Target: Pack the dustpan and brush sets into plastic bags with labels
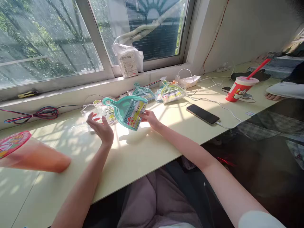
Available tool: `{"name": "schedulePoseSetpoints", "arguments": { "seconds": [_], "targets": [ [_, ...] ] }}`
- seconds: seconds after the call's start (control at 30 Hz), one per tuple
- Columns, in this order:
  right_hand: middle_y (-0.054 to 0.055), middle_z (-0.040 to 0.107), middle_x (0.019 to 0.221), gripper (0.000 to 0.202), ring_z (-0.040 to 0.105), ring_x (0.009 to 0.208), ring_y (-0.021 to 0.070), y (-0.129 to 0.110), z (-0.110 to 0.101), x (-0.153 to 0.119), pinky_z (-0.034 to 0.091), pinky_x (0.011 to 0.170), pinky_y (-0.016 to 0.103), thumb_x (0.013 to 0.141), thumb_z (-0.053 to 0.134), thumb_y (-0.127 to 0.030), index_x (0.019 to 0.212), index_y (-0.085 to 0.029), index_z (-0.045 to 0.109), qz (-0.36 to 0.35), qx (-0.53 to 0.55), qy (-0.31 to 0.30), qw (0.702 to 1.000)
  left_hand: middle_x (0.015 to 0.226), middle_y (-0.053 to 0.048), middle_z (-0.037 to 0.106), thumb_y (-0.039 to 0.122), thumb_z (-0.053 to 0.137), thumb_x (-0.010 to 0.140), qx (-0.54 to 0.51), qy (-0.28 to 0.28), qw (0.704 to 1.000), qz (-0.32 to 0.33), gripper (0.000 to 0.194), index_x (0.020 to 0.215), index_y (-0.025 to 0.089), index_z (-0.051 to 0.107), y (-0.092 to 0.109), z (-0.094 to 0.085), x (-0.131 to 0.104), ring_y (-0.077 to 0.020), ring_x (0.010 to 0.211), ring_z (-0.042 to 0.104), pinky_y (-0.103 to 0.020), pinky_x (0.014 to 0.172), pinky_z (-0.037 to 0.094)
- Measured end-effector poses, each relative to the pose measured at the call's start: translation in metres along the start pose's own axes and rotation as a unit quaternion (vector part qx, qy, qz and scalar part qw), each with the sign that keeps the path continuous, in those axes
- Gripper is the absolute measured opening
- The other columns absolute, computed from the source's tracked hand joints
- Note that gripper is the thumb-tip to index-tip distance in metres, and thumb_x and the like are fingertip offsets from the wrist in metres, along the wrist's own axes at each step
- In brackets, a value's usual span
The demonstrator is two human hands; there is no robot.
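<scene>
My right hand [150, 118] pinches the lower right edge of a teal dustpan-and-brush set [127, 110], which has a yellow printed label and is held tilted above the table [133, 155]. Its handle points to the upper left. Just left of the set, my left hand [102, 126] is raised with its fingers apart, holding nothing. Behind that hand lies a clear plastic package [87, 115] with a partly hidden label. Farther back, near the sill, are another teal set [142, 92] and a green set [171, 93] in clear wrapping.
A large drink cup [38, 155] stands at the left. A phone [202, 114] with a white cable lies right of centre, and a red cup [239, 89] with a straw is beyond it. Coiled wires [45, 113] lie at the back left. Another person's hand [273, 96] rests at the far right.
</scene>
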State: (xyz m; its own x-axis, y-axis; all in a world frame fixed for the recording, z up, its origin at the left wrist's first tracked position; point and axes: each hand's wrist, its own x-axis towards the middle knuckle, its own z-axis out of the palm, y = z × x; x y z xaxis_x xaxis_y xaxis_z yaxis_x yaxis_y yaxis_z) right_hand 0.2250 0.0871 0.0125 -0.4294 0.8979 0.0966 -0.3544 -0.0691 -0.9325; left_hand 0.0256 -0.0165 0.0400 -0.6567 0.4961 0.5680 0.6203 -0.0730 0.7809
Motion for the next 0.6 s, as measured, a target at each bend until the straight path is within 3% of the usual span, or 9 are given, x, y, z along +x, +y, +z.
{"name": "schedulePoseSetpoints", "arguments": {
  "seconds": [0.03, 0.1, 0.17, 0.23, 0.33, 0.43, 0.6],
  "targets": [
    [0.004, 0.076, 0.085, 0.024, 0.072, 0.072, 0.0182, -0.001, -0.002, 0.002, 0.064, 0.078, 0.040, 0.075, 0.083, -0.025, 0.092, -0.015, 0.069, 0.000, 0.003, 0.009, 1.000, 0.147, -0.017, 0.039, 0.027, 0.052, 0.091, 0.097, 0.020, 0.994, 0.040, 0.051, 0.140, 0.016, 0.041, -0.004, -0.007, 0.011, -0.0286, 0.132, 0.042, -0.047, 0.113, 0.032],
    [0.004, 0.076, 0.083, 0.019, 0.071, 0.071, 0.0170, -0.002, -0.005, 0.005, 0.064, 0.078, 0.038, 0.077, 0.080, -0.021, 0.091, -0.014, 0.068, 0.007, 0.011, 0.029, 1.000, 0.148, -0.017, 0.042, 0.032, 0.064, 0.084, 0.248, -0.017, 0.966, 0.074, 0.054, 0.135, 0.017, 0.051, -0.019, -0.019, 0.033, -0.0355, 0.136, 0.037, -0.053, 0.112, 0.029],
    [0.004, 0.075, 0.082, 0.015, 0.071, 0.070, 0.0163, -0.002, -0.006, 0.007, 0.065, 0.077, 0.038, 0.079, 0.077, -0.016, 0.091, -0.014, 0.067, 0.018, 0.020, 0.042, 0.999, 0.146, -0.015, 0.047, 0.042, 0.068, 0.082, 0.320, -0.075, 0.942, 0.076, 0.056, 0.132, 0.019, 0.055, -0.038, -0.027, 0.052, -0.0364, 0.133, 0.038, -0.054, 0.111, 0.028],
    [0.003, 0.075, 0.079, 0.012, 0.071, 0.068, 0.0159, -0.001, -0.006, 0.008, 0.065, 0.077, 0.038, 0.081, 0.075, -0.013, 0.090, -0.014, 0.067, 0.029, 0.022, 0.044, 0.998, 0.144, -0.014, 0.050, 0.052, 0.068, 0.080, 0.369, -0.136, 0.919, 0.033, 0.053, 0.123, 0.021, 0.063, -0.057, -0.031, 0.063, -0.0363, 0.131, 0.040, -0.053, 0.109, 0.031],
    [0.003, 0.074, 0.078, 0.013, 0.070, 0.067, 0.0150, 0.000, -0.004, 0.006, 0.065, 0.079, 0.037, 0.080, 0.076, -0.012, 0.089, -0.014, 0.067, 0.038, 0.012, 0.035, 0.999, 0.135, -0.014, 0.056, 0.049, 0.062, 0.084, 0.425, -0.187, 0.885, 0.029, 0.042, 0.115, 0.021, 0.068, -0.072, -0.031, 0.066, -0.0349, 0.123, 0.046, -0.049, 0.103, 0.034],
    [0.003, 0.074, 0.078, 0.014, 0.071, 0.067, 0.0146, 0.000, -0.003, 0.004, 0.065, 0.079, 0.037, 0.080, 0.077, -0.013, 0.090, -0.013, 0.068, 0.043, -0.002, 0.019, 0.999, 0.120, -0.014, 0.064, 0.033, 0.050, 0.091, 0.451, -0.150, 0.876, 0.076, 0.033, 0.112, 0.017, 0.068, -0.073, -0.030, 0.059, -0.0317, 0.115, 0.051, -0.045, 0.100, 0.034],
    [0.004, 0.076, 0.078, 0.024, 0.072, 0.067, 0.0157, 0.002, -0.001, 0.001, 0.065, 0.076, 0.036, 0.078, 0.082, -0.022, 0.095, -0.012, 0.069, 0.053, -0.031, -0.024, 0.998, 0.114, -0.011, 0.068, 0.028, 0.051, 0.092, 0.372, -0.083, 0.916, 0.124, 0.031, 0.114, 0.016, 0.068, -0.062, -0.028, 0.046, -0.0273, 0.106, 0.056, -0.037, 0.091, 0.039]
  ]
}}
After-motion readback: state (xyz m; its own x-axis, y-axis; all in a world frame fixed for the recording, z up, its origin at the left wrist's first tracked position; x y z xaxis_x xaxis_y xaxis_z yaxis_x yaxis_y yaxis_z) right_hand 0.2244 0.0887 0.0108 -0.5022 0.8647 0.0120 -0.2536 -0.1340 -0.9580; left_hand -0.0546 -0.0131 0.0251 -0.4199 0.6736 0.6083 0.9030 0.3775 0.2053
